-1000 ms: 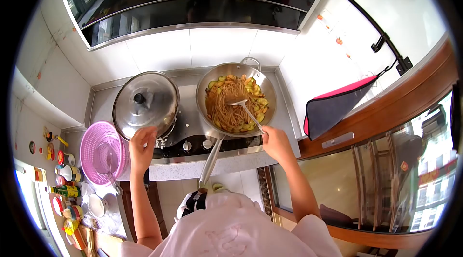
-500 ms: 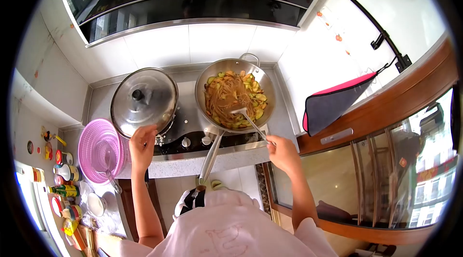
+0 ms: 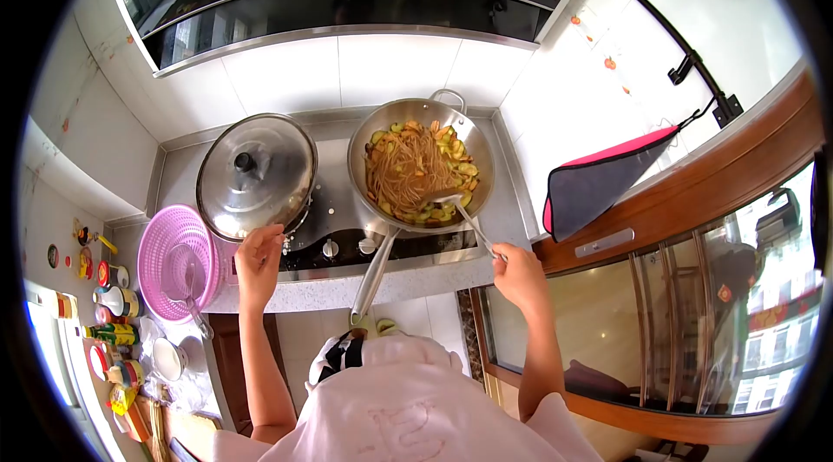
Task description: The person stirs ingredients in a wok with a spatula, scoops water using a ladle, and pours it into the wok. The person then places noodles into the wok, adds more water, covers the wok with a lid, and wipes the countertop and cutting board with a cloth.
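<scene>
A metal spatula is gripped in my right hand, its head resting on the noodles in the wok. Pieces of green and orange-brown vegetable lie around the noodles. Toward me points the long wok handle, with no hand on it. My left hand hovers before the stove's front edge, near the rim of a glass lid. Its fingers are curled and pinched together; whether anything is between them cannot be made out. The lid, with a black knob, covers a pan on the left burner.
On the left counter sit a purple colander with a clear utensil in it, a white bowl and several jars. Small white bits lie on the stove between the pans. A grey-and-pink cloth hangs on the right wall.
My right hand has shifted slightly right, and the spatula head has moved right across the noodles toward the wok's lower right. My left hand stays nearly where it was.
</scene>
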